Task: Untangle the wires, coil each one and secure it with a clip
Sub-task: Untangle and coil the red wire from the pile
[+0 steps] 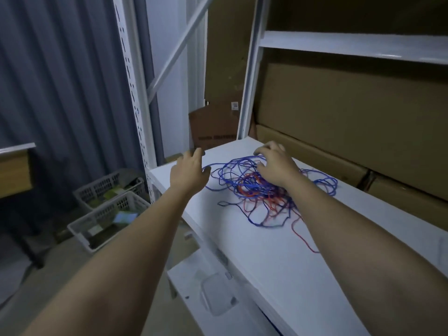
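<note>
Grip-wise, nothing is really being held yet: the right hand (275,166) is laid over the far top of the wire tangle (261,190) with its fingers curled down into the strands, but whether a strand is actually pinched can't be told from this angle. The left hand (189,170) is spread out loose just beside the tangle's left edge, fingers relaxed and slightly bent, right next to a blue loop that sticks out toward it; contact with the wire can't be made out.

The tangle itself, a messy heap of blue and red-orange wires, is piled on the white surface (266,263), toward its far end. A few loose strands are trailed out from the heap toward the near side, including a red one that runs under the right forearm.

Brown cardboard boxes (351,117) are stacked behind the surface, inside a white metal shelving frame (135,98). Down on the floor at the left, two grey plastic baskets (109,214) with odds and ends in them can be seen.
</note>
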Motion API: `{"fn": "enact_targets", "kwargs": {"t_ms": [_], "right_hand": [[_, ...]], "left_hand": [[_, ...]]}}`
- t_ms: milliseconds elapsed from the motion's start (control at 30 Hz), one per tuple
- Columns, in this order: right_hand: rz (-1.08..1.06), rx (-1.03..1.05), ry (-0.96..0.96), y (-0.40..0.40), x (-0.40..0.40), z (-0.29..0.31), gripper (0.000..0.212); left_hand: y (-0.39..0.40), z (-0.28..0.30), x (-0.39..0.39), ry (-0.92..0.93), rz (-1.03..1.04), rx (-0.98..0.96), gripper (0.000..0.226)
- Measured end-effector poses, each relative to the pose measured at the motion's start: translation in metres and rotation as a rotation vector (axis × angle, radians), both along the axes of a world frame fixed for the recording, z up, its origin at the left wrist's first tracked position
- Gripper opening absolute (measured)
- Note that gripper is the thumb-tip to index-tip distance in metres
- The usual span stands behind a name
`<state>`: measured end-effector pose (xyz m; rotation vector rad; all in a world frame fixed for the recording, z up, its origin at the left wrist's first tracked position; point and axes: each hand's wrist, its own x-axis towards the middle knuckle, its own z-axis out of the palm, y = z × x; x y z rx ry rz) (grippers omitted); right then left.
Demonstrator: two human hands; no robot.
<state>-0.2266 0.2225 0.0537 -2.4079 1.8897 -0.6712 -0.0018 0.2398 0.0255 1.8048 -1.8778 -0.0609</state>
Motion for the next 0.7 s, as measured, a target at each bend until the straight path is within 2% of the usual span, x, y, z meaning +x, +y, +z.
{"fn": "enact_targets", "kwargs": {"t_ms": [200,400,500,600,700], "right_hand": [[0.083,0.042,0.002,-0.077,0.033,-0.017,0.031],[0.048,0.02,-0.028,-0.082,0.04,-0.037,0.027],[-0.078,-0.079,-0.078,-0.057,0.03,-0.039,0.024],[-0.308,-0.162,-0.128,-0.01,0.016,-0.044,0.026],[-0.569,-0.124,-0.19,0.051,-0.001,-0.054,0.029]], "left_hand": [[-0.084,-0.018,0.01,0.051,-0.161,0.017,0.043],[-0.11,-0.037,0.007,0.06,-0.409,0.037,0.037],[-0.113,-0.037,-0.005,0.077,-0.579,-0.08,0.033],[-0.104,-0.032,-0.026,0.095,-0.747,-0.206,0.031],[-0.084,-0.026,-0.054,0.123,-0.886,-0.27,0.029]]}}
